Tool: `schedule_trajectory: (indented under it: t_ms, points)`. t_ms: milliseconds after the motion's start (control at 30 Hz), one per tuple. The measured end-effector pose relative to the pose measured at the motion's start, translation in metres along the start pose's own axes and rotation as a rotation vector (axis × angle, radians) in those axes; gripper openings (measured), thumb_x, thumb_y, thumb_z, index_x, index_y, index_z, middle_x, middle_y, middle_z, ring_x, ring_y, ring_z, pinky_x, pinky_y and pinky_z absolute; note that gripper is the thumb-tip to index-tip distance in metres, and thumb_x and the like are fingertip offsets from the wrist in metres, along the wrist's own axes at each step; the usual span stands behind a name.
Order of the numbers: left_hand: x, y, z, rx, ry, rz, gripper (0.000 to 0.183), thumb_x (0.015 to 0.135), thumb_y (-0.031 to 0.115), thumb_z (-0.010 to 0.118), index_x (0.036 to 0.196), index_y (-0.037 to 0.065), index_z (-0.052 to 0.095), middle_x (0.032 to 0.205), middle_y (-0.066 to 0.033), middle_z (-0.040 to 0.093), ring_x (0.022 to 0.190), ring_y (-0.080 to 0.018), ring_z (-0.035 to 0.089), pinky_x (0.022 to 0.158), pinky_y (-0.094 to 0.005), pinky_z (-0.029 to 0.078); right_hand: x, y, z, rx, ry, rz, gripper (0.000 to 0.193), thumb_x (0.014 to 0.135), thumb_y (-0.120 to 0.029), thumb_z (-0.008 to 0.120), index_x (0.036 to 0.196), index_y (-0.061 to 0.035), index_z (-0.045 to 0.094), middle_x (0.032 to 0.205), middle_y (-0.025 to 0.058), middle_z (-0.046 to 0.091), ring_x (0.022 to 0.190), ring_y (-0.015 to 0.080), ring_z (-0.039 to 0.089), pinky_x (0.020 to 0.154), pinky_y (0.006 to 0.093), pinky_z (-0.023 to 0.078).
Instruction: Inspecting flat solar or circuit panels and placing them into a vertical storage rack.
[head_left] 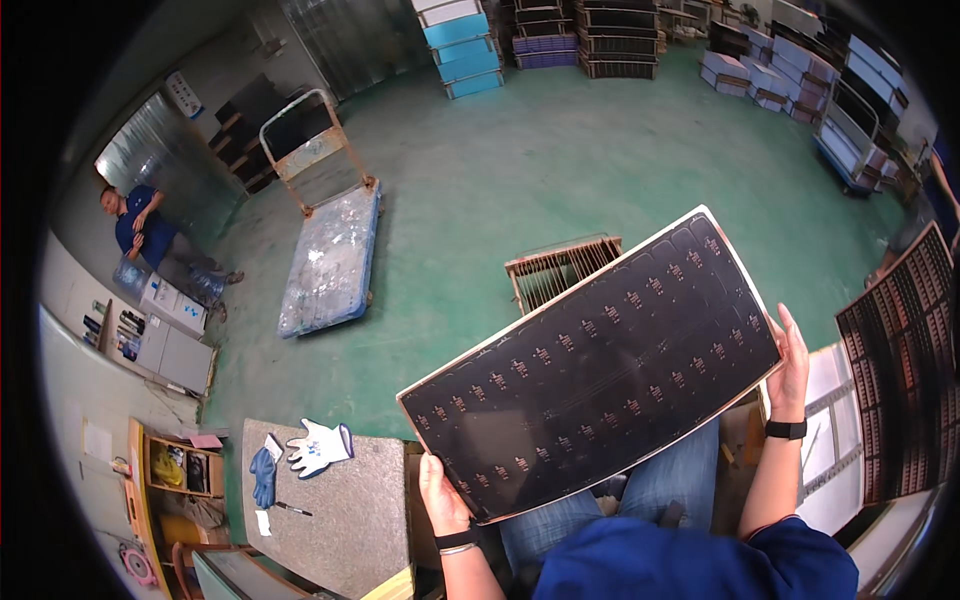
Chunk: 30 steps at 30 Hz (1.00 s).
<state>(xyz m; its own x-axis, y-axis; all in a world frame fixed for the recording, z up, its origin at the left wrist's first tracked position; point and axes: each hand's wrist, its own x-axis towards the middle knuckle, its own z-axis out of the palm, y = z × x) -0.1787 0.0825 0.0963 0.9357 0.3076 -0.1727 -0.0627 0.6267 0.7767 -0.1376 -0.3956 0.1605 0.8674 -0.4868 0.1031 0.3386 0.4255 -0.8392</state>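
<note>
A large, thin black panel (600, 365), like a circuit-board sheet with rows of small copper-coloured marks and a pale edge, is held tilted over my lap. Its right end is higher and farther from me than its left. My left hand (442, 497) grips the lower left edge, thumb along the rim. At the right edge, my right hand (790, 365) supports the panel between palm and fingers, its fingertips pointing up. The fingers behind the panel are hidden. Partly covered by the panel, a slotted rack (540, 280) stands on the floor beyond it.
On the grey tabletop (340, 520) at left lie a white glove (320, 447), a blue-grey glove (264, 475) and a pen (293, 509). A blue platform trolley (330, 260) stands farther off. Another patterned sheet (900, 370) is at right. A person (150, 225) stands far left.
</note>
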Motion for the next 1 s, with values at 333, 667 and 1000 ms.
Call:
schedule_trajectory:
  t_ms: [333, 667, 1000]
  points:
    - [-0.001, 0.015, -0.028, 0.194, -0.025, 0.220, 0.021, 0.095, 0.016, 0.051, 0.113, 0.007, 0.054, 0.114, -0.0062, 0.059, 0.110, -0.0172, 0.053, 0.099, -0.0324, 0.040, -0.012, -0.023, -0.052, -0.344, -0.162, 0.038, 0.033, 0.089, -0.011, 0.060, 0.118, 0.0035, 0.054, 0.097, 0.0070, 0.065, 0.087, 0.0117, 0.062, 0.078, 0.0241, 0.050]
    - [-0.004, 0.006, -0.004, 0.145, -0.208, 0.163, 0.025, 0.088, 0.009, 0.054, 0.113, 0.012, 0.055, 0.124, -0.0111, 0.055, 0.108, -0.0230, 0.056, 0.088, -0.0368, 0.051, 0.004, 0.006, -0.036, 0.539, -0.631, 0.336, 0.033, 0.097, -0.030, 0.041, 0.119, -0.0081, 0.052, 0.130, 0.0106, 0.049, 0.118, 0.0202, 0.047, 0.098, 0.0362, 0.044]
    - [-0.011, 0.007, 0.002, 0.023, -0.201, -0.018, 0.022, 0.091, 0.007, 0.051, 0.113, 0.002, 0.054, 0.118, -0.0151, 0.058, 0.109, -0.0225, 0.056, 0.097, -0.0354, 0.044, -0.016, 0.019, -0.024, 0.044, -0.148, -0.030, 0.049, 0.100, -0.032, 0.032, 0.137, -0.0008, 0.035, 0.119, 0.0088, 0.053, 0.110, 0.0111, 0.052, 0.114, 0.0333, 0.025]
